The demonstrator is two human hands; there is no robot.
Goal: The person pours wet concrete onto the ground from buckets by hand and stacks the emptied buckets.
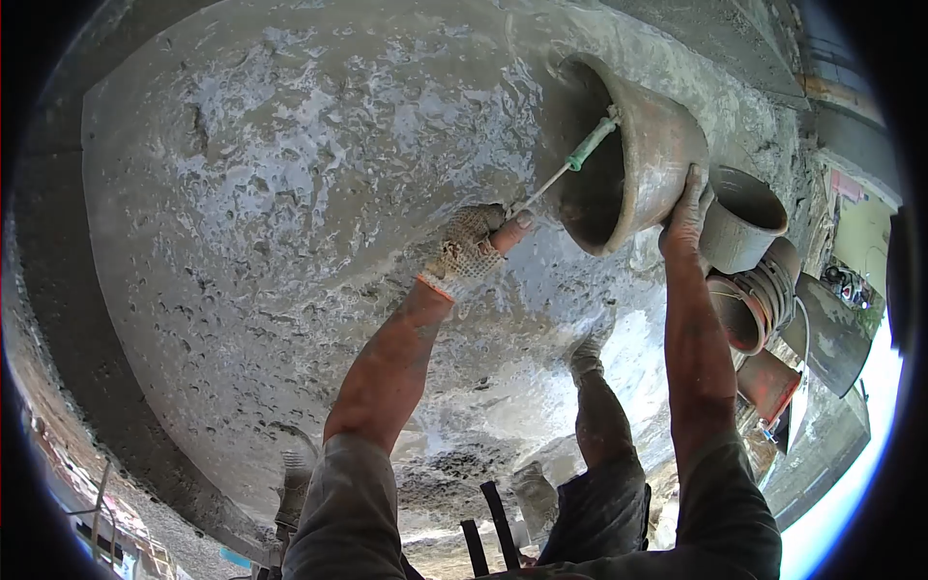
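A mud-coated bucket point(667, 126) is tipped on its side over the wet cement floor, its mouth facing left and its inside dark. My left hand point(474, 246), in a worn, dirty knit glove with the thumb bare, is closed around the thin wire of the bucket's handle point(584, 151), which has a green grip. My right hand point(686, 213) presses on the bucket's outside near its base, the thumb and fingers partly hidden. Wet grey cement point(319, 174) spreads under and to the left of the bucket.
At the right stand another grey bucket point(742, 227), a stack of nested buckets point(754, 300) and a reddish bucket point(768, 382). A dark raised border point(145, 425) curves along the left. My mud-covered leg point(604, 416) stands in the cement below.
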